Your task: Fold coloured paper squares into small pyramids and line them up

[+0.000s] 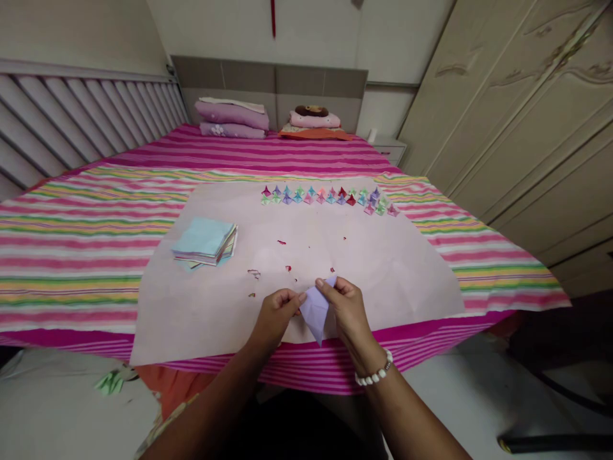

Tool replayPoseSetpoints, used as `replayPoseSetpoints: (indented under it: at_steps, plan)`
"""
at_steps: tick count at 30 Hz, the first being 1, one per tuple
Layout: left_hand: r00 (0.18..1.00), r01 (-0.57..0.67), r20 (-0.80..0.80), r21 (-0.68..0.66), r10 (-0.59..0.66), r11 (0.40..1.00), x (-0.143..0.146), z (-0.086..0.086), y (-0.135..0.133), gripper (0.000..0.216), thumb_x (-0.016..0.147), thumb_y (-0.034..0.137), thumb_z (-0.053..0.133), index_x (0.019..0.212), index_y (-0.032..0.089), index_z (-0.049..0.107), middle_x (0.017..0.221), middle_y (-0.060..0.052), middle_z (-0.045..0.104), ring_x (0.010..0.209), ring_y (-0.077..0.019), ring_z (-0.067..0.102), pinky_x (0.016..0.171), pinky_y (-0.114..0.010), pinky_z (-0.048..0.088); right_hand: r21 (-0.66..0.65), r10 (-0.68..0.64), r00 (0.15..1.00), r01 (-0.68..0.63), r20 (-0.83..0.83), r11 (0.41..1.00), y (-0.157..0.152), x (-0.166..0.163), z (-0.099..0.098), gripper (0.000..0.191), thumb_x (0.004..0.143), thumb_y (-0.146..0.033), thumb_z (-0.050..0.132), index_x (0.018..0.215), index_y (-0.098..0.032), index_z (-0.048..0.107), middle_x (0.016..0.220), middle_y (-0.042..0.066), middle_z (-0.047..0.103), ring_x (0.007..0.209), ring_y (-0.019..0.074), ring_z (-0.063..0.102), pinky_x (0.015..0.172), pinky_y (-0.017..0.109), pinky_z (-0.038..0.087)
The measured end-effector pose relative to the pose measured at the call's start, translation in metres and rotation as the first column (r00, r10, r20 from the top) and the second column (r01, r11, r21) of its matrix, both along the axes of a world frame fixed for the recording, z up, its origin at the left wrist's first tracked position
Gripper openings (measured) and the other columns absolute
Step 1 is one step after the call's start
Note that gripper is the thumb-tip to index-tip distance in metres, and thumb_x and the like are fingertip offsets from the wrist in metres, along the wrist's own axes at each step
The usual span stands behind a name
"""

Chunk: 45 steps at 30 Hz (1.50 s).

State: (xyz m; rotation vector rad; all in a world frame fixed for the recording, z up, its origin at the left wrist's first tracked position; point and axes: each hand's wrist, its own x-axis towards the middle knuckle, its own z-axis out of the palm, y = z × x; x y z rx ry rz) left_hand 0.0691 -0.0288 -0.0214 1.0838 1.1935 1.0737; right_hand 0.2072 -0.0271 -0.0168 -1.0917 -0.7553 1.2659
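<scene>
Head view: where's the piece, and how's it held?

Lilac folded paper [316, 313], held up between both hands at the near edge of the pale sheet [393, 287] on the bed [297, 377]. Left hand [276, 313] pinches its left corner, thumb against fingers. Right hand [348, 303] pinches the upper right edge, thumb on top, fingers behind.

Tips for this step?

My call: light pinches, match edges before pressing, then run a thumbnail outward along the fold. Don't tug the corners; paper this thin will probably wrinkle. If layers slip, lay it flat on the sheet and realign. Leave the low tip free so it stays sharp.

Which way does it point?

Kite-like, sharp tip down toward the wearer. Long axis runs from there up to the corner by the right thumb, leaning slightly right. Back layers hidden, can't tell.
</scene>
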Motion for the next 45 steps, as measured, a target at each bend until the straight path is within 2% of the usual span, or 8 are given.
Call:
replayPoseSetpoints:
  at_steps: [5, 10, 17, 24, 31, 35, 41, 45]
  plan:
    - [0.975, 0.095, 0.211, -0.102, -0.072, 0.99, 0.0, -0.008, 0.001, 0.04, 0.066, 0.05, 0.073, 0.06, 0.015, 0.056, 0.053, 0.004, 0.048, 0.052, -0.0083, 0.042, 0.054, -0.022, 0.036, 0.019, 0.01, 0.996, -0.009, -0.091, 1.0, -0.002, 0.0, 0.005, 0.033, 0.071, -0.05, 0.073, 0.065, -0.019, 0.063, 0.055, -0.002, 0.054, 0.05, 0.0122, 0.046, 0.05, 0.026, 0.038]
    - [0.889, 0.196, 0.439, -0.113, -0.128, 0.974, 0.001, -0.009, 0.001, 0.038, 0.07, 0.049, 0.072, 0.064, 0.014, 0.06, 0.056, 0.002, 0.051, 0.051, -0.0073, 0.041, 0.052, -0.022, 0.037, 0.08, 0.181, 0.976, -0.172, -0.124, 0.982, -0.006, 0.005, 0.004, 0.034, 0.077, -0.053, 0.067, 0.08, -0.019, 0.068, 0.057, -0.001, 0.059, 0.052, 0.0136, 0.052, 0.055, 0.027, 0.042]
    - [0.854, 0.281, 0.476, -0.088, -0.208, 0.956, 0.003, -0.009, 0.0, 0.04, 0.076, 0.051, 0.066, 0.079, 0.011, 0.068, 0.07, -0.008, 0.066, 0.067, -0.0159, 0.059, 0.061, -0.027, 0.044, 0.064, 0.237, 0.964, -0.23, -0.123, 0.971, -0.011, 0.004, 0.001, 0.029, 0.067, -0.036, 0.079, 0.09, -0.02, 0.071, 0.066, -0.002, 0.064, 0.055, 0.0111, 0.054, 0.057, 0.025, 0.042]
    - [0.845, 0.3, 0.487, -0.086, -0.222, 0.95, 0.002, -0.009, 0.0, 0.04, 0.077, 0.051, 0.065, 0.076, 0.012, 0.067, 0.067, -0.006, 0.064, 0.068, -0.0164, 0.059, 0.063, -0.028, 0.044, 0.05, 0.227, 0.967, -0.223, -0.118, 0.974, -0.01, 0.004, 0.0, 0.025, 0.067, -0.033, 0.078, 0.088, -0.02, 0.071, 0.062, -0.003, 0.063, 0.052, 0.0115, 0.052, 0.056, 0.026, 0.043]
    - [0.946, 0.049, 0.324, -0.172, 0.01, 0.984, 0.007, -0.016, 0.003, 0.044, 0.062, 0.052, 0.076, 0.061, 0.015, 0.053, 0.05, 0.006, 0.044, 0.047, -0.0059, 0.04, 0.05, -0.021, 0.035, 0.082, 0.181, 0.983, -0.179, -0.013, 0.98, -0.008, -0.002, -0.004, 0.021, 0.063, -0.024, 0.072, 0.083, -0.022, 0.067, 0.073, -0.001, 0.069, 0.064, 0.0168, 0.06, 0.06, 0.027, 0.046]
    - [0.987, -0.083, 0.132, -0.089, 0.095, 0.993, 0.009, -0.015, 0.005, 0.042, 0.062, 0.048, 0.076, 0.081, 0.013, 0.064, 0.055, 0.005, 0.053, 0.05, -0.0076, 0.047, 0.052, -0.021, 0.039, 0.079, 0.151, 0.98, -0.162, 0.13, 0.984, -0.004, -0.004, -0.007, 0.015, 0.064, -0.024, 0.067, 0.078, -0.022, 0.064, 0.062, -0.004, 0.063, 0.058, 0.016, 0.056, 0.056, 0.027, 0.046]
    - [0.999, -0.028, -0.021, 0.073, 0.03, 0.997, 0.013, -0.005, 0.004, 0.04, 0.076, 0.049, 0.061, 0.095, 0.014, 0.068, 0.071, -0.002, 0.064, 0.064, -0.0147, 0.059, 0.063, -0.027, 0.048, 0.203, -0.011, 0.915, -0.078, 0.403, 0.976, 0.001, -0.003, -0.015, 0.011, 0.069, -0.019, 0.059, 0.078, -0.022, 0.065, 0.067, -0.002, 0.062, 0.064, 0.0159, 0.055, 0.06, 0.027, 0.044]
    - [0.993, 0.005, -0.118, 0.15, 0.012, 0.989, 0.013, -0.002, 0.002, 0.038, 0.071, 0.039, 0.07, 0.102, 0.016, 0.069, 0.088, -0.005, 0.068, 0.074, -0.0176, 0.061, 0.068, -0.028, 0.049, 0.27, -0.05, 0.848, -0.112, 0.528, 0.956, -0.002, -0.003, -0.015, 0.018, 0.073, -0.016, 0.06, 0.087, -0.022, 0.069, 0.081, 0.002, 0.067, 0.073, 0.0186, 0.059, 0.067, 0.03, 0.046]
